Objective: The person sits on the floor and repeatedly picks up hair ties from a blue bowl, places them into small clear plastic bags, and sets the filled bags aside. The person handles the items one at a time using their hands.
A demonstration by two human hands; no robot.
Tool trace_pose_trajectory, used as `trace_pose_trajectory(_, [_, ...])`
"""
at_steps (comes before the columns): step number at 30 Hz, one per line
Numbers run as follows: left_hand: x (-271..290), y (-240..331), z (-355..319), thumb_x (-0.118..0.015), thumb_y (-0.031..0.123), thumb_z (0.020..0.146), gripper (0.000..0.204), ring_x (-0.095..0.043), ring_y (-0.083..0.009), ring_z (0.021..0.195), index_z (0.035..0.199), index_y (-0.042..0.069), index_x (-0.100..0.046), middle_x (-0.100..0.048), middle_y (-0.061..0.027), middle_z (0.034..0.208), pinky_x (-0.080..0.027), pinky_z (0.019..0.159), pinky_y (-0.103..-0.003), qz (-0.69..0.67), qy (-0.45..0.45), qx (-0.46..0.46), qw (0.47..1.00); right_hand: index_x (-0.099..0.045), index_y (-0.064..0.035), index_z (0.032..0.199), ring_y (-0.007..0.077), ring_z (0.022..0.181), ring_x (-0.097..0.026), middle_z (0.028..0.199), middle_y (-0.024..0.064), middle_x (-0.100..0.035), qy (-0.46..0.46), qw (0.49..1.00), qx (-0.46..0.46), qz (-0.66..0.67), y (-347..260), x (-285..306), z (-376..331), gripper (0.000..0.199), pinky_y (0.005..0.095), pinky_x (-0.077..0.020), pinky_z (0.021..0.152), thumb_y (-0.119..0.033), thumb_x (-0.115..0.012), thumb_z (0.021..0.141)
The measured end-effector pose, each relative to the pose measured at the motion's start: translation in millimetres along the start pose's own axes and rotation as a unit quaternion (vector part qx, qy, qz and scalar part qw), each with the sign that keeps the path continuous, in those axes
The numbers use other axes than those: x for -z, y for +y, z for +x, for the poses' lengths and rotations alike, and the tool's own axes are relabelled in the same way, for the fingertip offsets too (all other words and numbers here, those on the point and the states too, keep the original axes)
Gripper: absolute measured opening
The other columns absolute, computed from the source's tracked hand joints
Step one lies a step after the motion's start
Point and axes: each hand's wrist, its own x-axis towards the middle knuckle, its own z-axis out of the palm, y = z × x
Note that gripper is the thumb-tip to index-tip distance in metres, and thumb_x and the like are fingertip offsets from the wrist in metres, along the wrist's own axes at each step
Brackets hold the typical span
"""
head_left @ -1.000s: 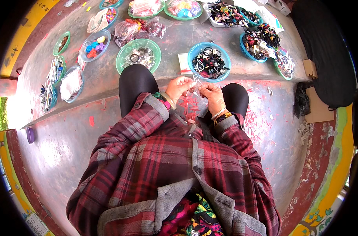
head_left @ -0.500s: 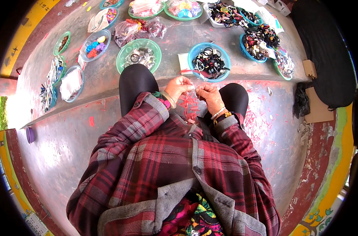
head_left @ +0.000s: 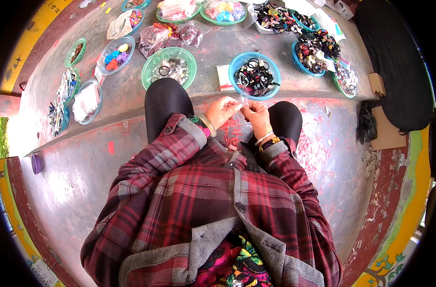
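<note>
My left hand (head_left: pixel 221 111) and my right hand (head_left: pixel 257 116) meet between my knees, both pinching a small clear plastic bag (head_left: pixel 243 101) that is hard to make out. Just beyond them stands a blue bowl (head_left: pixel 237 65) full of dark hair ties. A green bowl (head_left: pixel 151 68) holding rings and clear packets sits above my left knee. Both wrists wear bangles, and the sleeves are red plaid.
Several more bowls of hair accessories line the raised concrete step: a blue one (head_left: pixel 298 56) at the right and a clear one (head_left: pixel 106 53) with coloured pieces at the left. A white card (head_left: pixel 224 78) lies between the bowls. A dark cloth (head_left: pixel 395 62) lies at the far right.
My hands have lifted slightly and moved closer together on the small clear bag; the red-tinted packet seen between them earlier no longer shows.
</note>
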Motion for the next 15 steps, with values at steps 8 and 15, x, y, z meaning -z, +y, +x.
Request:
trace_pose_trajectory(8, [7.2, -4.3, 2.5, -0.054, 0.026, 0.086, 0.025, -0.056, -0.0093, 0.077, 0.100, 0.004, -0.055, -0.058, -0.0032, 0.091, -0.047, 0.060, -0.023, -0.104, -0.032, 0.082, 0.991, -0.061, -0.0003, 0.085, 0.0071, 0.069, -0.054, 0.078, 0.0020, -0.062, -0.068, 0.987, 0.061, -0.130, -5.4, -8.7, -4.5, 0.014, 0.0219, -0.0442, 0.062, -0.008, -0.064, 0.074])
trace_pose_trajectory(15, [11.6, -5.2, 5.3, -0.050, 0.018, 0.087, 0.022, -0.058, -0.0126, 0.079, 0.101, 0.003, -0.053, -0.060, -0.0063, 0.092, -0.047, 0.060, -0.023, -0.166, 0.015, 0.113, 0.979, -0.061, -0.0008, 0.092, 0.0065, 0.073, -0.053, 0.083, 0.0021, -0.061, 0.000, 0.995, 0.057, -0.082, 5.5, 3.2, 2.6, 0.015, 0.0208, -0.0427, 0.064, -0.004, -0.060, 0.077])
